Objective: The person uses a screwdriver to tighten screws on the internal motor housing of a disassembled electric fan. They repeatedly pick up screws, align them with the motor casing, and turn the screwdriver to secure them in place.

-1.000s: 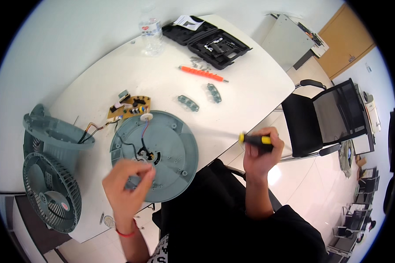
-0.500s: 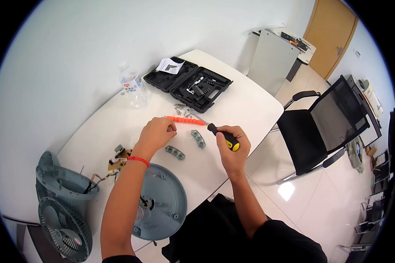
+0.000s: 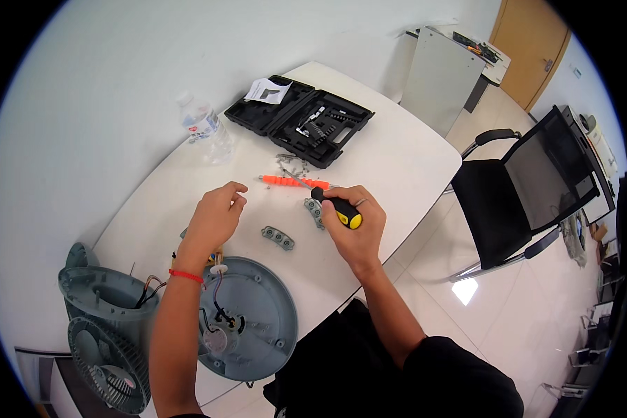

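Observation:
My right hand grips a black-and-yellow screwdriver, its shaft reaching toward the loose screws behind an orange ribbed rod. My left hand hangs over the table to the left, fingers half curled and apart, with nothing visible in them. Between and below my hands lies a grey button piece; a second is partly under my right hand. The round grey fan base, with wires and a disc, lies nearer me, beside a circuit board mostly behind my left arm.
A fan housing and grille sit at left. An open black tool case and plastic bottle stand at the back of the white table. A chair and cabinet are at right.
Both hands have moved forward from the fan base toward the screws and orange rod. In the last half second my left hand has drawn back leftward. The view has shifted.

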A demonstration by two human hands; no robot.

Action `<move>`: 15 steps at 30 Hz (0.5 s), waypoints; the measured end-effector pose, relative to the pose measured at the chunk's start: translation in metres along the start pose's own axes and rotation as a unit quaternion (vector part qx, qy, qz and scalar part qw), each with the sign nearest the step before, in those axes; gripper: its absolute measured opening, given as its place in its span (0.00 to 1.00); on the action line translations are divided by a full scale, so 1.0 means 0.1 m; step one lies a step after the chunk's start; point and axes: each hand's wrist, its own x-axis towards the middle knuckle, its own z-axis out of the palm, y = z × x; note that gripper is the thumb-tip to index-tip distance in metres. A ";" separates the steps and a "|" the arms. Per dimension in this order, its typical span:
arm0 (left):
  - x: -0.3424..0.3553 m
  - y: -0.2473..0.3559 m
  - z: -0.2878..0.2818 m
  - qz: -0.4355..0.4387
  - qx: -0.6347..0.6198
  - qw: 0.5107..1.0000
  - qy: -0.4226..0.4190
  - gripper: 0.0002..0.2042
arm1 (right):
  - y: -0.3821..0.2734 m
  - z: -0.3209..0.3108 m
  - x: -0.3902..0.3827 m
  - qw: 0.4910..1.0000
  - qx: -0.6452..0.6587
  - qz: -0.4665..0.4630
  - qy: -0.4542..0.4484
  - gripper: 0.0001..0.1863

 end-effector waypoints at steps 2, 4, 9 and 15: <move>-0.04 0.01 -0.01 0.020 -0.002 1.000 0.016 0.13 | -0.01 -0.02 -0.02 1.000 0.010 -0.005 0.009 0.08; -0.07 0.01 0.01 0.034 -0.018 0.999 0.037 0.13 | -0.04 -0.06 -0.06 0.999 0.032 0.002 0.013 0.08; -0.11 0.05 0.15 0.058 -0.111 0.987 0.104 0.16 | -0.17 -0.20 -0.17 0.989 0.130 0.071 0.004 0.06; -0.14 0.08 0.23 0.030 -0.256 0.961 0.099 0.19 | -0.37 -0.29 -0.24 0.973 0.212 0.091 0.005 0.05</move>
